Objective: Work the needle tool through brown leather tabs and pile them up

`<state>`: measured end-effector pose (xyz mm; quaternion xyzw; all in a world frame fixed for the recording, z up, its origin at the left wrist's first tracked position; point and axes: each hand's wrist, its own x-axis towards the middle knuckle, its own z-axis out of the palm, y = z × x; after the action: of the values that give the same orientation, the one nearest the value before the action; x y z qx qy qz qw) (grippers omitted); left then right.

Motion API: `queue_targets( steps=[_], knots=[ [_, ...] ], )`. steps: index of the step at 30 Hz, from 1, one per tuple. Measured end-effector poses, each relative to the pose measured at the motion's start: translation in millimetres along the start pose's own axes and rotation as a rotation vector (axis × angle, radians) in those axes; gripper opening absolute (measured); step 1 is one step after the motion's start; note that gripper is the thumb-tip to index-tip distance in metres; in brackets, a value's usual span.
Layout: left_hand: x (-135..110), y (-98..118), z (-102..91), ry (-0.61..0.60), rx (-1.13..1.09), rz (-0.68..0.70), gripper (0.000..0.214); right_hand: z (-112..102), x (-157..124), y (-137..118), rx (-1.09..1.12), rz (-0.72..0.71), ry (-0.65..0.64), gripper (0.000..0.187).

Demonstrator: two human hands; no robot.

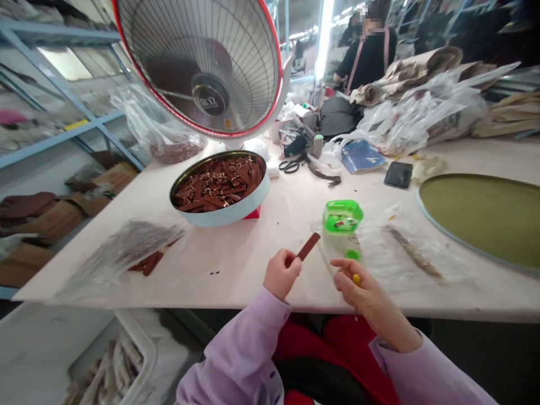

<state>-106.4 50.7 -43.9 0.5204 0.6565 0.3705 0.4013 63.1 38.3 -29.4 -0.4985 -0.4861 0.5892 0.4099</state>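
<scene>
My left hand is closed on a flat brown leather strip, which points up and to the right over the table. My right hand is closed, with the index finger stretched out, around a thin tool with a yellow end; most of it is hidden in the palm. Just beyond the right hand stands a green plastic container, with a small green round piece in front of it. A round tin full of brown strips with metal clasps stands farther left.
A fan-shaped heater rises behind the tin. Plastic bags with brown pieces lie at left. Black scissors, a blue booklet, a phone, a stained brush-like stick and a large round lid are on the table. A person stands behind.
</scene>
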Motion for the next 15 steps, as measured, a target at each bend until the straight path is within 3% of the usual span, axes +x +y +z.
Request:
queue_targets(
  steps=[2,6,8,11,13,15],
  knots=[
    [19,-15,-10.0,0.083,0.177,0.002,0.009,-5,3,0,0.014,0.029,0.068,0.043],
    [36,-22,-35.6,0.129,0.336,0.062,0.015,-14,5,5,-0.089,0.068,0.034,0.042],
    [42,-5,-59.0,0.178,0.464,0.203,0.024,-19,6,8,-0.132,0.062,0.049,0.041],
    [66,40,-108.5,0.336,0.741,0.406,0.026,-23,9,8,-0.205,0.049,0.066,0.04],
    [95,70,-141.4,0.425,0.993,0.385,0.029,-21,11,3,-0.245,0.029,0.033,0.038],
    [128,91,-164.6,0.407,1.265,0.249,0.032,-16,10,-2,-0.25,0.009,0.003,0.036]
  ],
)
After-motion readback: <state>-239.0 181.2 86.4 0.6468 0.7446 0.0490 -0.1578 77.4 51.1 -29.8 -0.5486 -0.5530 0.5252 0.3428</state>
